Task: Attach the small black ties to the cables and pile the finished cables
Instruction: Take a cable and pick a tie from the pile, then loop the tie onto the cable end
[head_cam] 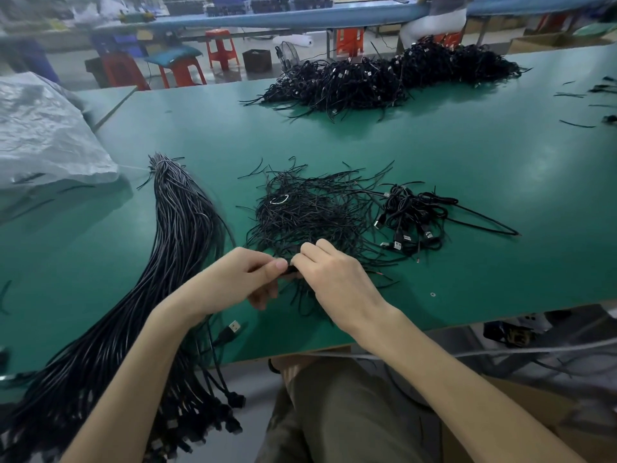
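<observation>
Pinching one black strand between them, left hand and right hand each show a narrow grip near the desk front edge, beside the heap of ties.

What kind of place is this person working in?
Most likely a cable-assembly factory floor: a long green workbench holds a thick bundle of black USB cables, a heap of small black ties and a big pile of coiled cables, with red plastic stools behind.
</observation>
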`<state>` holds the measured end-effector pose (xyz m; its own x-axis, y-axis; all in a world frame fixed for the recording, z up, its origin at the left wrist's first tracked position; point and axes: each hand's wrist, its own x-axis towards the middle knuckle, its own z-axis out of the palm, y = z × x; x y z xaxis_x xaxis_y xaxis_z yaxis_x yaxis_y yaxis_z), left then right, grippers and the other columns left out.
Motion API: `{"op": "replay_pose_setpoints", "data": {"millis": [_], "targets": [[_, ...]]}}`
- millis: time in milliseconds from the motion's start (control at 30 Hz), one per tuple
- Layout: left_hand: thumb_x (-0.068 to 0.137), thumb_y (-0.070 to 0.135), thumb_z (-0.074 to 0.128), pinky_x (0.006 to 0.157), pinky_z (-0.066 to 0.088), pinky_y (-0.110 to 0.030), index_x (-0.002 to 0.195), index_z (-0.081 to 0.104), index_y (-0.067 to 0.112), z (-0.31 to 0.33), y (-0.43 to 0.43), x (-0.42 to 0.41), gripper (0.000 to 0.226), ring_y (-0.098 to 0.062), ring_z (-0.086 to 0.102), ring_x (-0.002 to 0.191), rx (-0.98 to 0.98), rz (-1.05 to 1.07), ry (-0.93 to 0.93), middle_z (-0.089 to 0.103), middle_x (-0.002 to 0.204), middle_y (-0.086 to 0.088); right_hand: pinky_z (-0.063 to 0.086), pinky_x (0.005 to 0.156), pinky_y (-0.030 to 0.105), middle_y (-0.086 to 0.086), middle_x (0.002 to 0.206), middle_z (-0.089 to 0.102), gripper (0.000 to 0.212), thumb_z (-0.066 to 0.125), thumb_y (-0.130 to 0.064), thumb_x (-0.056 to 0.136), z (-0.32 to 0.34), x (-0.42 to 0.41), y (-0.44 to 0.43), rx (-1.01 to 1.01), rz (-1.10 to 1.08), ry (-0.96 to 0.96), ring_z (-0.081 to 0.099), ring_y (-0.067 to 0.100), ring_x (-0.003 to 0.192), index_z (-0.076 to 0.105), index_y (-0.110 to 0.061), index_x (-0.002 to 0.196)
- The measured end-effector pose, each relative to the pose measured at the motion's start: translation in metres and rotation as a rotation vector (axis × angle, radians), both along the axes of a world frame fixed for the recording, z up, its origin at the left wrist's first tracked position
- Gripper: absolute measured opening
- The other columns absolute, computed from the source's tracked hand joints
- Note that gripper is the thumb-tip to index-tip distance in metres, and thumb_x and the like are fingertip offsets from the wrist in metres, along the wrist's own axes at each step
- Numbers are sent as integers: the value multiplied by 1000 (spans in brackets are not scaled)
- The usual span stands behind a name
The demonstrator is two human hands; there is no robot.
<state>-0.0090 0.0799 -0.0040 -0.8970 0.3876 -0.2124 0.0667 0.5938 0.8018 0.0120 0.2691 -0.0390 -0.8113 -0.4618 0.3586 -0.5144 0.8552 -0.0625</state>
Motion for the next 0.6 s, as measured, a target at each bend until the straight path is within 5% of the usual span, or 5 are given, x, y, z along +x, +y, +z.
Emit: {"op": "replay_pose_setpoints", "data": {"millis": [167,300,467,600], "targets": [[103,51,37,59,49,-21,87,64,20,7,8,-8,44,-7,56,55,-324,-185,139,66,69,12,48,68,28,2,83,59,28,80,8,73,4,-3,1,-81,70,94,58,22,81,65,-13,84],[107,45,34,54,40,-27,85,49,14,-2,14,-7,42,-10,42,52,-96,-177,85,53,59,13,50,81,30,3,94,62,24,71,6,85,8,-11,9,-56,80,69,58,22,93,69,-10,102],[111,36,32,59,34,-29,80,46,15,-21,25,-9,40,-7,38,55,-203,-79,284,48,66,7,54,85,41,11,102,66,31,53,8,89,5,-19,15,-76,90,39,61,30,100,67,-1,115],[110,31,34,60,34,-35,79,46,11,-28,29,-16,39,-16,40,60,-201,16,331,49,67,2,52,89,40,7,106,64,30,71,-2,90,-4,-27,14,-91,12,57,58,27,101,64,-7,119]]}}
